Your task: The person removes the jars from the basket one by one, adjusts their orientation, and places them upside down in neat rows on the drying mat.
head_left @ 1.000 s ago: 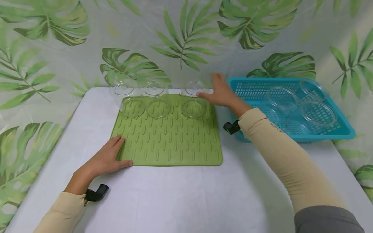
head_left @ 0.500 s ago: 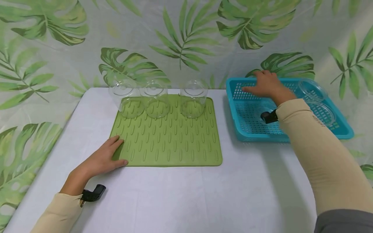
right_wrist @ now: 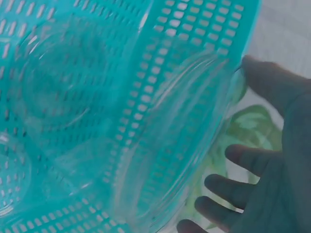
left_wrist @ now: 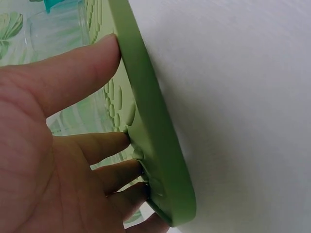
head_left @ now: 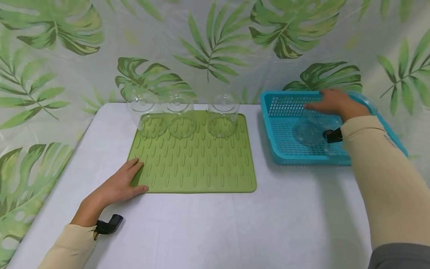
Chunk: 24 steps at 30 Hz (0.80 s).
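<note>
My left hand (head_left: 118,183) rests with spread fingers on the near left corner of a green ribbed mat (head_left: 195,160); in the left wrist view its thumb and fingertips lie along the mat's edge. Three clear glasses (head_left: 222,125) stand upside down in a row at the mat's far side. Over the blue perforated basket (head_left: 302,160) reaches my right hand (head_left: 340,102), fingers apart. In the right wrist view, the thumb and fingers spread around the wide rim of a clear glass (right_wrist: 170,150), with nothing gripped. More clear glass (head_left: 307,132) shows in the basket, partly behind the wrist.
A white cloth (head_left: 198,228) covers the table. Behind it hangs a leaf-printed sheet (head_left: 215,45), close to the glasses and the basket's far rim. The right sleeve (head_left: 386,168) crosses over the basket's right part.
My right hand has moved right, from beside the rightmost glass on the mat to over the basket's right part. The left hand has hardly moved, and the three glasses stand where they were.
</note>
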Tool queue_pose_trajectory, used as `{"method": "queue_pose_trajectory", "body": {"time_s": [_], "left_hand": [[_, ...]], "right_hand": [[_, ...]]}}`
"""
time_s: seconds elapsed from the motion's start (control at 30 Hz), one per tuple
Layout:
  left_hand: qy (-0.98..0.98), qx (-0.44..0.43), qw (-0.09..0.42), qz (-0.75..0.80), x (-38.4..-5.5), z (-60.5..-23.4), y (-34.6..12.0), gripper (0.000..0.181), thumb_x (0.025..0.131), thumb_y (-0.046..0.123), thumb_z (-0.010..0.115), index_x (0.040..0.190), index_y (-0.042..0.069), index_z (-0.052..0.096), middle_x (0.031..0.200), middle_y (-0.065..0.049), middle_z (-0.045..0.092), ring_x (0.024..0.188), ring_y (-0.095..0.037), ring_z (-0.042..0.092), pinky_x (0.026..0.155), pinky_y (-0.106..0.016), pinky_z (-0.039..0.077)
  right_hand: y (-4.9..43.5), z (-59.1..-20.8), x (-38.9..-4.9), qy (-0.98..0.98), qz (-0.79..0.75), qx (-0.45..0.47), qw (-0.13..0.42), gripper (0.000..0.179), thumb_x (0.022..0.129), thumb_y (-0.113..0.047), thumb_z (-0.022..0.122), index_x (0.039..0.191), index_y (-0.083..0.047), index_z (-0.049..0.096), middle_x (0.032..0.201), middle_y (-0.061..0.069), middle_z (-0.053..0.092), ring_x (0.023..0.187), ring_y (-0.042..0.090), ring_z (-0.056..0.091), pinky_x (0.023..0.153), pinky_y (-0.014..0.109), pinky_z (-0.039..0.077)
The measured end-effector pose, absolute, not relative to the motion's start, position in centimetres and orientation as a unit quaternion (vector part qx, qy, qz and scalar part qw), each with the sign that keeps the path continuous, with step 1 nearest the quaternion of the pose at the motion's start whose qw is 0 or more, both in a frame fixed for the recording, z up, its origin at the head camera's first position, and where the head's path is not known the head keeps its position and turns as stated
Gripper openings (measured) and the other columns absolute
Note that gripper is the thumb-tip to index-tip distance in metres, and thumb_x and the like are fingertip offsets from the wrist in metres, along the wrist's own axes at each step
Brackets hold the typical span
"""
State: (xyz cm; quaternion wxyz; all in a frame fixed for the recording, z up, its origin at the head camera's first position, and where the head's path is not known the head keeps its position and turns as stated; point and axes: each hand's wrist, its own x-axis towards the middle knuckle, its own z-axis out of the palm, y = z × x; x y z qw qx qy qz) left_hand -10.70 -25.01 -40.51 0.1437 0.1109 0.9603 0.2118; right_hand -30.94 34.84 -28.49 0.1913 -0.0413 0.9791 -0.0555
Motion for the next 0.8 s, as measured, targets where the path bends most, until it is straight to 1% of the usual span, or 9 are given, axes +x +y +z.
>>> {"method": "queue_pose_trajectory", "body": {"time_s": [0.1, 0.2, 0.27, 0.4, 0.47, 0.67, 0.8], "left_hand": [[0.96, 0.11, 0.142, 0.215, -10.7, -40.6, -25.1, 0.086, 0.089, 0.033, 0.072, 0.149, -0.012, 0.031, 0.158, -0.034, 0.018, 0.146, -0.054, 0.019, 0.114, -0.068, 0.026], [0.959, 0.11, 0.142, 0.219, -10.7, -40.8, -25.2, 0.086, 0.089, 0.034, 0.072, 0.149, -0.011, 0.031, 0.159, -0.034, 0.018, 0.146, -0.054, 0.018, 0.114, -0.067, 0.026], [0.959, 0.11, 0.142, 0.22, -10.7, -40.9, -25.2, 0.086, 0.089, 0.034, 0.072, 0.15, -0.01, 0.031, 0.159, -0.033, 0.018, 0.146, -0.053, 0.018, 0.114, -0.067, 0.026], [0.96, 0.113, 0.141, 0.215, -10.7, -41.1, -25.3, 0.086, 0.09, 0.036, 0.071, 0.15, -0.009, 0.03, 0.159, -0.032, 0.019, 0.146, -0.053, 0.018, 0.114, -0.067, 0.027], [0.96, 0.114, 0.14, 0.213, -10.7, -41.1, -25.3, 0.086, 0.09, 0.037, 0.071, 0.151, -0.008, 0.03, 0.16, -0.032, 0.019, 0.147, -0.053, 0.019, 0.114, -0.067, 0.027], [0.961, 0.109, 0.14, 0.213, -10.7, -41.2, -25.4, 0.087, 0.089, 0.037, 0.072, 0.151, -0.008, 0.03, 0.16, -0.032, 0.019, 0.147, -0.053, 0.018, 0.114, -0.067, 0.027], [0.961, 0.108, 0.138, 0.215, -10.7, -41.3, -25.5, 0.087, 0.089, 0.037, 0.072, 0.151, -0.008, 0.03, 0.16, -0.031, 0.018, 0.147, -0.052, 0.018, 0.114, -0.067, 0.027]], "right_hand": [[35.4, -28.9, -30.9, 0.98, -0.057, -0.047, 0.186, 0.1, 0.098, -0.064, 0.033, 0.152, 0.016, 0.007, 0.15, 0.048, 0.013, 0.135, 0.067, 0.015, 0.109, 0.078, 0.019], [35.6, -29.1, -30.7, 0.979, -0.075, -0.057, 0.181, 0.099, 0.099, -0.064, 0.032, 0.152, 0.015, 0.007, 0.151, 0.047, 0.014, 0.133, 0.067, 0.019, 0.107, 0.078, 0.022], [35.8, -29.2, -30.3, 0.977, -0.086, -0.064, 0.185, 0.099, 0.099, -0.065, 0.032, 0.153, 0.013, 0.007, 0.152, 0.045, 0.015, 0.132, 0.067, 0.022, 0.106, 0.078, 0.025], [36.4, -29.7, -29.4, 0.974, -0.101, -0.077, 0.19, 0.099, 0.098, -0.064, 0.037, 0.155, 0.01, 0.004, 0.154, 0.044, 0.014, 0.134, 0.065, 0.022, 0.105, 0.078, 0.025], [36.7, -30.1, -29.0, 0.973, -0.105, -0.084, 0.188, 0.101, 0.097, -0.063, 0.042, 0.155, 0.01, 0.002, 0.155, 0.043, 0.011, 0.136, 0.065, 0.019, 0.105, 0.078, 0.023], [37.7, -31.5, -28.3, 0.976, -0.1, -0.098, 0.167, 0.113, 0.089, -0.051, 0.068, 0.154, 0.011, -0.001, 0.154, 0.045, 0.011, 0.138, 0.065, 0.016, 0.106, 0.079, 0.022], [37.8, -32.0, -28.2, 0.978, -0.097, -0.092, 0.159, 0.117, 0.087, -0.048, 0.072, 0.154, 0.01, -0.003, 0.154, 0.045, 0.009, 0.138, 0.065, 0.014, 0.106, 0.079, 0.021]]}}
